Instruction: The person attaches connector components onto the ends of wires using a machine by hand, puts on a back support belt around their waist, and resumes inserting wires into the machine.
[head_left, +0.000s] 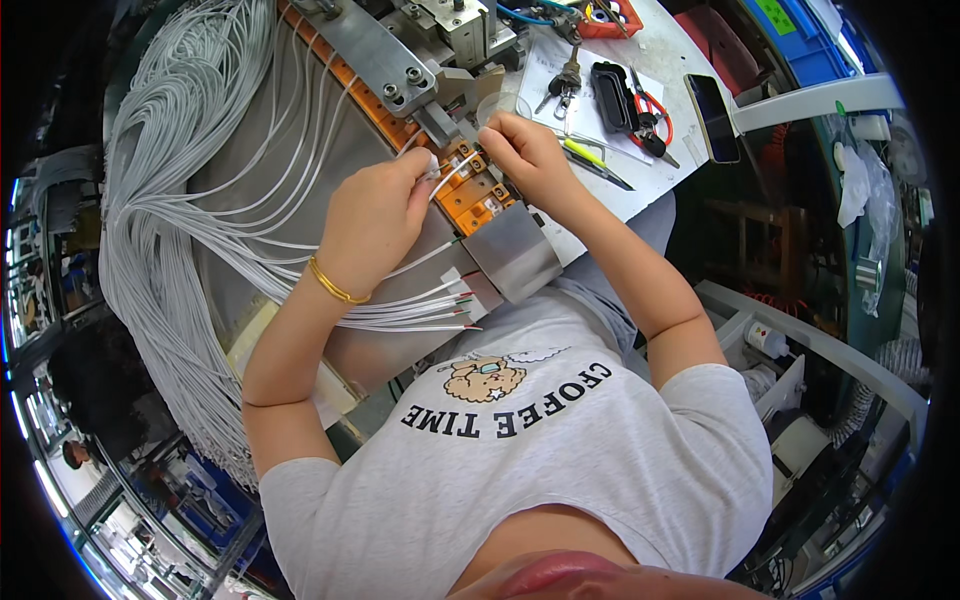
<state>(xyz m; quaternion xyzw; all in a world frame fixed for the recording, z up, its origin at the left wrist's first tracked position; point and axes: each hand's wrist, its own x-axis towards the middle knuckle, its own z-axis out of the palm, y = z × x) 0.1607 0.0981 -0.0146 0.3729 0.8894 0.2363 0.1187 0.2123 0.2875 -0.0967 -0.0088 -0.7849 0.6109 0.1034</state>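
Grey shirt fabric [560,470] is filling the bottom of the view, and above it both hands are working at an orange fixture strip [470,195] that is running diagonally from upper left to lower right across the desk [660,60]. One left hand [375,215], wearing a single gold bangle [335,285], is curling closed and pinching a thin grey wire [452,172] near its end; one right hand [525,150] is pinching the same wire at its other side, fingertips pressed together. That wire is lying with its long axis slanting from lower left up to upper right, stretched between the two hands just over the orange strip. Below the hands, a fan of loose wire ends [440,310] is pointing right toward a grey metal plate [515,250], too many and too overlapped to count exactly. One large bundle of grey wires [170,150] is sweeping down the left. On the desk are lying one phone [712,115], one black case [610,95] and one pair of red-handled pliers [650,115]
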